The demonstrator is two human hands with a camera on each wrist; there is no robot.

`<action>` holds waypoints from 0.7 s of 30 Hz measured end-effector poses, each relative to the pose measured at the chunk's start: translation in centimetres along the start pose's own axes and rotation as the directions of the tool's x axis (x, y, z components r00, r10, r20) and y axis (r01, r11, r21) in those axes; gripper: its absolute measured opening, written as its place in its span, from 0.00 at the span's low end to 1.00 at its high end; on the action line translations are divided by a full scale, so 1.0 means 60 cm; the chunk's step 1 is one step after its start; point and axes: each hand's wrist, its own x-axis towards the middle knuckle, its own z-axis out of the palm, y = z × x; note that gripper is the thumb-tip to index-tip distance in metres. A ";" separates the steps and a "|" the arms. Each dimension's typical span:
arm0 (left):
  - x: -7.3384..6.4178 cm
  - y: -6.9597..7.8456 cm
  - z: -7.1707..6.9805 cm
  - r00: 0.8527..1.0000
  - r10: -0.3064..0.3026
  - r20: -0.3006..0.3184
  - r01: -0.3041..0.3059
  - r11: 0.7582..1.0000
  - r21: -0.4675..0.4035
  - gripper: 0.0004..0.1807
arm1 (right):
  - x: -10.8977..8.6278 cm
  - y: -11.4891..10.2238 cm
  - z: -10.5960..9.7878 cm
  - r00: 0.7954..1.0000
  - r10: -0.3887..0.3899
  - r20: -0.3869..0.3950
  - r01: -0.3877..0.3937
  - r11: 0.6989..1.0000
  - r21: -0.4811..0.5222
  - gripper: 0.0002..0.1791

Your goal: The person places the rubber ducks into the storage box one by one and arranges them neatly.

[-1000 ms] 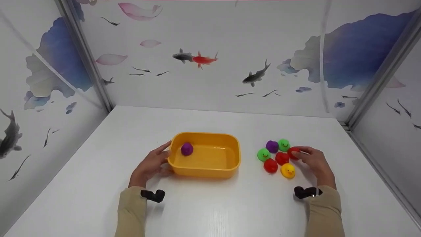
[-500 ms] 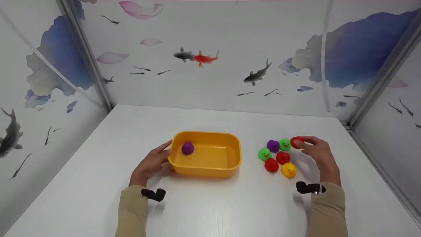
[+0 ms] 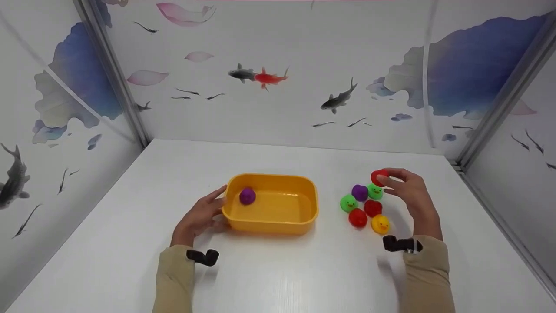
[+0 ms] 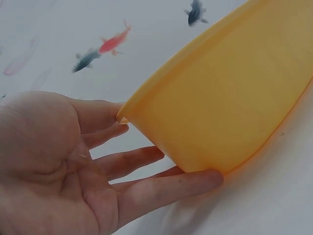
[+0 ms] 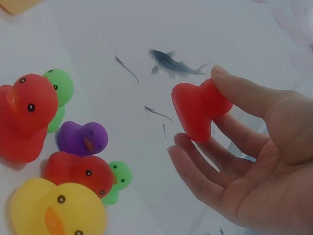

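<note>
My right hand (image 3: 410, 189) pinches a small red rubber duck (image 3: 378, 177) between thumb and fingers. The duck is raised above the group on the table, overlapping a green duck (image 3: 375, 191) in the head view. The right wrist view shows this red duck (image 5: 198, 110) from behind, its face hidden. At the left end of a yellow plastic tub (image 3: 271, 228), my left hand (image 3: 200, 216) touches the wall and rim with fairly straight fingers (image 4: 168, 193). One purple duck (image 3: 247, 196) sits inside the tub, toward its left.
Several ducks stand close together on the white table (image 3: 278, 274), right of the tub: a purple one (image 3: 359, 193), another green one (image 3: 349, 203), two red ones (image 3: 358, 218), and a yellow one (image 3: 381, 224). White panels (image 3: 278, 117) with painted fish enclose the table at back and sides.
My right hand has lifted the red duck from the right side of the group, moving it away from me, then leftward. My left hand and the tub stay in place.
</note>
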 end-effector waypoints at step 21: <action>-0.002 0.003 0.000 1.000 -0.002 -0.007 0.002 1.000 0.019 0.31 | -0.002 -0.054 0.083 0.992 0.072 0.101 -0.065 0.996 -0.066 0.41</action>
